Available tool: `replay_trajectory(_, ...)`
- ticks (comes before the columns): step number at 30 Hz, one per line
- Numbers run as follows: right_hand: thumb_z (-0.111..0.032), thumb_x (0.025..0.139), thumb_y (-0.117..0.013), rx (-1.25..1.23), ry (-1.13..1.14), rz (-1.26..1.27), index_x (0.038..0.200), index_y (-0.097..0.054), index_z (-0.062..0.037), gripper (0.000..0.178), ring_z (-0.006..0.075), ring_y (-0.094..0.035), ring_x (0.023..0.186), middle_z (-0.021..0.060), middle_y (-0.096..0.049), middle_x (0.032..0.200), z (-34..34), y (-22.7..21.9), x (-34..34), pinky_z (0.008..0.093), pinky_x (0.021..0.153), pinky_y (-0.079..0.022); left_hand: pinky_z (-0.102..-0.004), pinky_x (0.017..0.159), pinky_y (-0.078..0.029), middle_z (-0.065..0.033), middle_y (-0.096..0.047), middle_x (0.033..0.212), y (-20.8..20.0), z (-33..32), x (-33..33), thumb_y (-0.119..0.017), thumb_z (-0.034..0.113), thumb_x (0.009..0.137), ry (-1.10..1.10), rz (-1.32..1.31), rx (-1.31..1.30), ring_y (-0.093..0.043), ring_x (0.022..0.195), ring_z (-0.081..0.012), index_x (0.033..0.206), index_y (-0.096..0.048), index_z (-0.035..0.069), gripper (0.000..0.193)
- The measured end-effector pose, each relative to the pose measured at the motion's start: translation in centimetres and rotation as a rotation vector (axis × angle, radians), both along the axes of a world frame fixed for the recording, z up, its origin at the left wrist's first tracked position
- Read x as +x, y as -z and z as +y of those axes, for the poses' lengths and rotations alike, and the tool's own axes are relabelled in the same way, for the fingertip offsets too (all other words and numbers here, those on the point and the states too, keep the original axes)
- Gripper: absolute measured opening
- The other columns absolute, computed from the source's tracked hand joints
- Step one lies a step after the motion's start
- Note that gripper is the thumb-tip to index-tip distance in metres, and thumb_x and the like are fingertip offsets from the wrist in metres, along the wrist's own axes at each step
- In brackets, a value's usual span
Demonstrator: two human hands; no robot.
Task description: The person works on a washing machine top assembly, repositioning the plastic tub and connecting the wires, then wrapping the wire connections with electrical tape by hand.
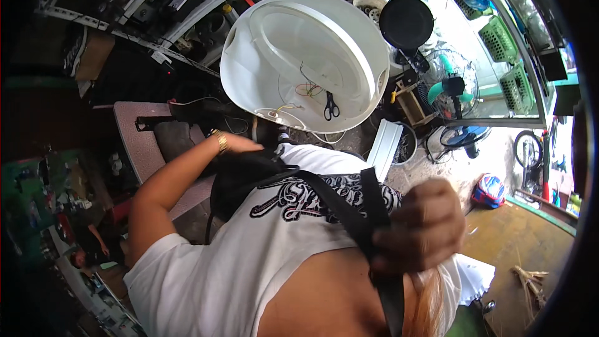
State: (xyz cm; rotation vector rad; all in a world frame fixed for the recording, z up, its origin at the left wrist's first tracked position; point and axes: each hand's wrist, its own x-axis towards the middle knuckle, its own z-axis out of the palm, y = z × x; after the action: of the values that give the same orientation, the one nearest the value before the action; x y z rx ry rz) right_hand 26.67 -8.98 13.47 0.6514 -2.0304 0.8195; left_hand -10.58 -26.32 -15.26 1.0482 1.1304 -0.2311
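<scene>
**Black strap, gripped at right shoulder**

Black strap [349, 209]: crosses the white shirt [249, 262] from 5 o'clock to centre, joined to a black pouch [240, 178]. Right hand [421, 228] clenched round it, seemingly to take the weight. Left hand [240, 143] rests on the pouch; grip cannot be told. White round shell [306, 56] with scissors [331, 107] at 12 o'clock

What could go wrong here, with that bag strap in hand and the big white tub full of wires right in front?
1. The right hand grips the black strap; a sharp tug could swing the black bag against the white tub.
2. Loose wires and black scissors lie inside the tub; a knock might tangle the wires or tip the scissors out.
3. The left hand sits by the bag near cables, which could snag.
</scene>
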Motion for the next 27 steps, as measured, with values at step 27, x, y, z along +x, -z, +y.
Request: replay_trajectory(27, -0.014, 0.091, -0.058, -1.390, 0.461, -0.575, 0.116, -0.058, -0.0012, 0.028, 0.0126, -0.058, 0.088, 0.0061, -0.062, 0.111, 2.8, 18.7, -15.8, 0.0260, 0.073, -0.048, -0.0350, 0.097, -0.043, -0.0084, -0.057, 0.106, -12.7, 13.3, 0.1, -0.050, -0.005, 0.087, -0.927, -0.606, 0.690, -0.057, 0.103, -0.0181, 0.128, -0.036, 0.006, 0.045)
